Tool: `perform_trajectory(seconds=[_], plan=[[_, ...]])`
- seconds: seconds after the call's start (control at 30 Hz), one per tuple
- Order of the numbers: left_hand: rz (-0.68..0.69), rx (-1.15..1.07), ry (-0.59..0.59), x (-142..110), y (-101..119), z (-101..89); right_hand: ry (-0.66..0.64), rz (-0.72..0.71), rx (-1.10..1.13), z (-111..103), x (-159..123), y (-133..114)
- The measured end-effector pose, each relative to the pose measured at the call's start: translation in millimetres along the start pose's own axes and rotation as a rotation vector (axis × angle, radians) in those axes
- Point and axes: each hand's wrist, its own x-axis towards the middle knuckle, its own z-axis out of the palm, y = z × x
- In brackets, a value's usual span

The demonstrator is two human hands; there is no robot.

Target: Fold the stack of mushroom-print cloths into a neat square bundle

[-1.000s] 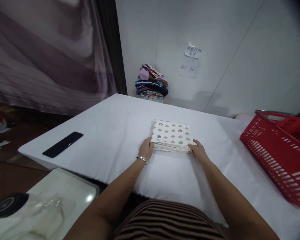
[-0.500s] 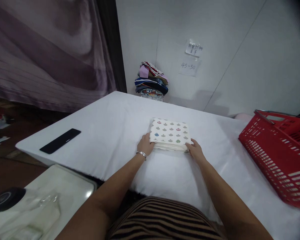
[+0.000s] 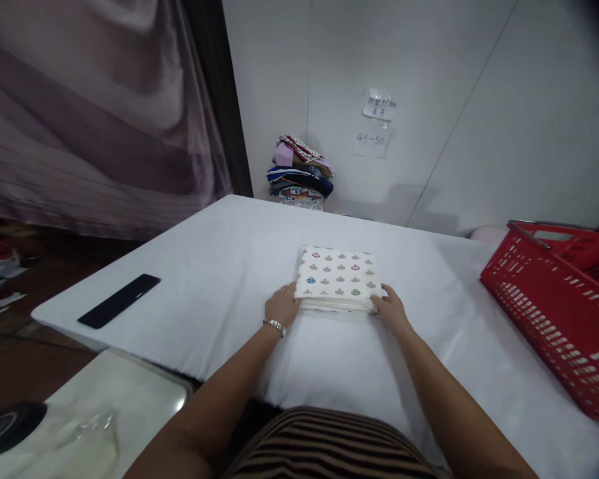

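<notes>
A folded cloth (image 3: 337,273), white with small grey, red, blue and green motifs, lies flat on the white-covered table (image 3: 219,266). Its layers show along the near edge. My left hand (image 3: 282,305), with a silver bracelet at the wrist, grips the cloth's near left corner; some of its fingers are hidden beside the cloth. At the near right corner, my right hand (image 3: 392,309) has its thumb against the layers and its fingers along the right side.
A red plastic basket (image 3: 554,313) stands at the table's right. A black flat object (image 3: 120,301) lies on the left. Beyond the far edge is a stack of folded clothes (image 3: 299,173). A pale surface with a black roll (image 3: 12,426) is at the lower left.
My left hand has shifted slightly left and lies more along the cloth's side. The cloth stays in place between both hands; the whole view has tilted up a little.
</notes>
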Motion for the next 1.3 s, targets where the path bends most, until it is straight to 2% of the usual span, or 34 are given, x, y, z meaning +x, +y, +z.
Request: perform_trajectory(seconds=[0.13,0.27,0.33,0.43,0.5,0.57,0.63,0.73,0.8,0.87,0.97,1.0,1.07,1.17,1.3], plan=[[0.002,-0.045,-0.046,-0.4,-8.6,-0.2,-0.017,-0.021,-0.099,-2.5,0.5,1.4],[0.016,-0.136,-0.143,7.5,-8.1,-15.2,0.043,-0.079,-0.245,-2.0,-6.7,-3.5],[0.061,-0.142,-0.083,14.5,3.0,-24.3,0.062,-0.102,-0.306,-0.7,-12.0,-7.4],[0.258,-0.110,0.055,27.1,25.6,-26.6,0.078,-0.107,-0.318,0.2,-17.0,-10.5],[0.304,-0.064,0.004,35.5,34.4,-17.7,0.093,-0.100,-0.300,-0.7,-17.1,-9.4],[0.254,-0.057,-0.096,42.1,34.5,-4.4,0.097,-0.103,-0.300,-2.2,-15.4,-6.7],[0.220,-0.080,-0.135,45.3,29.2,7.9,0.083,-0.106,-0.320,-3.6,-13.7,-3.8],[0.211,-0.128,-0.129,45.7,21.0,16.9,0.064,-0.097,-0.346,-4.7,-12.5,-1.2],[0.214,-0.196,-0.120,47.2,18.1,16.5,0.059,-0.091,-0.335,-5.0,-12.7,-0.4],[0.192,-0.305,-0.060,53.4,16.0,12.9,0.059,-0.092,-0.306,-5.0,-13.5,0.0],[0.016,-0.461,0.080,74.5,11.7,4.8,0.077,-0.096,-0.256,-3.6,-16.1,-0.6],[-0.071,-0.499,0.090,84.1,9.9,2.1,0.089,-0.097,-0.238,-3.0,-17.2,-1.2],[-0.208,-0.570,0.021,104.7,7.2,-1.9,0.107,-0.091,-0.193,-1.6,-19.5,-3.2],[-0.249,-0.614,-0.045,133.7,6.9,-3.6,0.076,-0.062,-0.108,-0.3,-21.9,-6.8],[-0.284,-0.641,-0.071,160.4,13.8,0.6,0.012,-0.016,-0.011,0.6,-22.4,-8.9]])
